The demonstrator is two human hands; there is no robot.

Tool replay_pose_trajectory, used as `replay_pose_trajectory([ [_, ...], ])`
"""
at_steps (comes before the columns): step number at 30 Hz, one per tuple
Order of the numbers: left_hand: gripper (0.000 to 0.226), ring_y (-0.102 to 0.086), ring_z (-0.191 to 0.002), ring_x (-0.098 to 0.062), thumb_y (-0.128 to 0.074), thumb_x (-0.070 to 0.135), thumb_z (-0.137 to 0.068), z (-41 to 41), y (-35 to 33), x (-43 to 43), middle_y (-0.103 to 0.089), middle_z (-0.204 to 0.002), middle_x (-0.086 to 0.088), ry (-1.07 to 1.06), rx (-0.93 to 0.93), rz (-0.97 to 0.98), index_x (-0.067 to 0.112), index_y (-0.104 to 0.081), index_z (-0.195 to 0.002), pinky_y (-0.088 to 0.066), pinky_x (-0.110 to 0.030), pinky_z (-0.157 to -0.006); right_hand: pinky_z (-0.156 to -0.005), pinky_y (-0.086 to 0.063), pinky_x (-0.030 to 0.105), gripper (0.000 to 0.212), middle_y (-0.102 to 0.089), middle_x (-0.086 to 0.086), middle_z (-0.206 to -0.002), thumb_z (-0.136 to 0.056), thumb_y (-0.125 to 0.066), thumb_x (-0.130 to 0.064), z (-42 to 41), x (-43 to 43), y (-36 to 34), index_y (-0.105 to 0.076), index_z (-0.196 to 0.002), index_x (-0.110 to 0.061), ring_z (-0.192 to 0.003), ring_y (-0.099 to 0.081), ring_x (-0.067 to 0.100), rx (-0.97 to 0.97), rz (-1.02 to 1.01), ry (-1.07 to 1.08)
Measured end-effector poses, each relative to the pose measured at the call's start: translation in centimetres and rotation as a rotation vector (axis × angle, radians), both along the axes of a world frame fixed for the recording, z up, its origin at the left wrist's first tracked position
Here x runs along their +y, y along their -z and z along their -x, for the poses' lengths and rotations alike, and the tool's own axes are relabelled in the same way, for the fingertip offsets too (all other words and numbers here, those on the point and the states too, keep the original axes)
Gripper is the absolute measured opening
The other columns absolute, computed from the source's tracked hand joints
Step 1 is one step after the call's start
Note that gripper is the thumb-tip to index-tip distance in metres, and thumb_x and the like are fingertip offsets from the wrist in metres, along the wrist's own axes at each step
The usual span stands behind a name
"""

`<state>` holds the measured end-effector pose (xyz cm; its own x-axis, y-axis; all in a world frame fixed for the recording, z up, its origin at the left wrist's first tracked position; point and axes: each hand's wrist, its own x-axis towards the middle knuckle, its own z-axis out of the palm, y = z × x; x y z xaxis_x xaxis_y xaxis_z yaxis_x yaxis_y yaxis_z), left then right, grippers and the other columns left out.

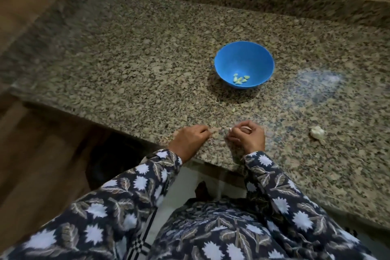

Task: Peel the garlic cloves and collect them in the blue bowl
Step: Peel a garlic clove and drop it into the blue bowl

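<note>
1. Garlic clove: I see it in the right hand, over the near edge of the counter. The grip is closed around it, fingers curled; a pale scrap of skin shows at the fingertips.
2. Left hand: just beside the right, apart from it, low at the counter edge. Its fingers are curled under; I cannot tell whether this grip holds anything.
3. Blue bowl: upright on the counter, beyond the hands and slightly to the right.
4. Peeled cloves: a small pale cluster on the bowl's bottom.
5. Garlic scrap: one pale bit lying on the counter between the bowl and the right hand.
6. Garlic lump: white, lying on the counter well to the right of the right hand.
7. Sleeves: dark, patterned with leaves, on both arms.
</note>
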<state>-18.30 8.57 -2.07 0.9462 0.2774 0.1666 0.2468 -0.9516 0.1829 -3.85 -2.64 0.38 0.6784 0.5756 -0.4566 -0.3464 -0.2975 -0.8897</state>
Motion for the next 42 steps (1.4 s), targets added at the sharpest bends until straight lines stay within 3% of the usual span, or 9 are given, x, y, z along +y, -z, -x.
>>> replay_pose_trajectory([
  [3,0.019,-0.063,-0.076,-0.021,-0.069,-0.001,-0.078,-0.4,-0.7,-1.2,-0.065,-0.091,-0.007,-0.243,0.089,0.073,0.006,-0.065,-0.095,-0.049,-0.026,-0.062,-0.051,-0.054,0.019,0.017,-0.062,0.008,-0.065,-0.083,-0.054,0.013,0.4,-0.5,0.2,-0.063,-0.087,-0.001,-0.047,-0.061,0.007,0.021,-0.018,-0.108],
  [6,0.015,-0.059,-0.082,-0.011,-0.061,0.006,-0.087,-1.3,-1.9,-2.5,-0.065,-0.095,0.004,-0.665,-0.006,0.393,0.012,-0.069,-0.099,-0.04,-0.013,-0.064,-0.049,-0.052,0.017,0.019,-0.063,0.011,-0.071,-0.086,-0.05,0.011,0.9,-0.1,0.5,-0.065,-0.097,0.006,-0.048,-0.062,0.008,0.081,-0.014,-0.18],
  [8,0.015,-0.063,-0.079,-0.011,-0.067,0.002,-0.082,-0.9,-2.3,-2.1,-0.068,-0.09,0.005,-1.005,-0.306,0.894,0.009,-0.073,-0.094,-0.046,-0.009,-0.062,-0.047,-0.052,0.017,0.018,-0.063,0.01,-0.064,-0.088,-0.048,0.01,1.7,1.1,0.3,-0.064,-0.096,0.006,-0.048,-0.062,0.009,0.147,-0.007,-0.228],
  [11,0.012,-0.068,-0.073,-0.013,-0.062,-0.008,-0.081,2.4,-3.7,-1.2,-0.072,-0.084,-0.008,-1.158,-0.917,1.72,-0.002,-0.068,-0.09,-0.056,-0.017,-0.068,-0.056,-0.054,0.018,0.017,-0.064,0.007,-0.067,-0.088,-0.05,0.007,3.0,3.2,-0.3,-0.065,-0.092,0.002,-0.052,-0.063,0.009,0.176,0.01,-0.368],
  [14,0.022,-0.068,-0.058,-0.011,-0.054,-0.008,-0.087,7.6,-4.7,-0.7,-0.07,-0.068,-0.008,-1.247,-1.353,1.999,-0.001,-0.068,-0.072,-0.055,-0.016,-0.056,-0.054,-0.053,0.014,0.017,-0.064,0.008,-0.068,-0.087,-0.05,0.009,5.9,5.8,-1.8,-0.064,-0.087,0.0,-0.049,-0.062,0.005,0.23,-0.025,-0.492],
  [25,0.012,-0.069,-0.063,-0.012,-0.051,-0.001,-0.092,27.0,-2.6,-1.2,-0.071,-0.074,-0.01,-1.379,-2.065,1.832,-0.001,-0.062,-0.092,-0.056,-0.018,-0.055,-0.056,-0.054,0.02,0.024,-0.066,0.001,-0.054,-0.092,-0.045,0.003,27.8,13.8,-0.8,-0.059,-0.074,-0.003,-0.049,-0.064,0.01,0.51,0.053,-0.931],
  [31,0.012,-0.07,-0.064,-0.012,-0.05,-0.003,-0.092,36.9,-0.7,1.0,-0.072,-0.073,-0.01,-1.456,-2.066,1.793,-0.002,-0.062,-0.09,-0.054,-0.018,-0.069,-0.054,-0.056,0.021,0.022,-0.068,0.011,-0.063,-0.091,-0.042,0.007,37.4,16.6,1.8,-0.06,-0.081,0.0,-0.053,-0.067,0.015,0.654,0.143,-0.863],
  [38,0.011,-0.063,-0.086,-0.015,-0.054,-0.004,-0.089,42.8,2.3,5.3,-0.072,-0.077,-0.01,-1.491,-1.988,1.943,-0.002,-0.064,-0.094,-0.056,-0.022,-0.074,-0.052,-0.055,0.019,0.023,-0.068,0.006,-0.058,-0.093,-0.039,0.006,41.3,19.5,4.8,-0.054,-0.109,0.008,-0.052,-0.067,0.013,0.585,0.253,-0.752],
  [42,0.017,-0.066,-0.08,-0.013,-0.053,-0.004,-0.089,44.6,4.4,8.4,-0.072,-0.077,-0.009,-1.556,-1.892,1.954,-0.003,-0.061,-0.104,-0.055,-0.021,-0.076,-0.05,-0.054,0.018,0.027,-0.066,0.003,-0.053,-0.094,-0.038,0.003,43.2,21.8,7.7,-0.053,-0.115,0.012,-0.049,-0.065,0.012,0.522,0.339,-0.748],
])
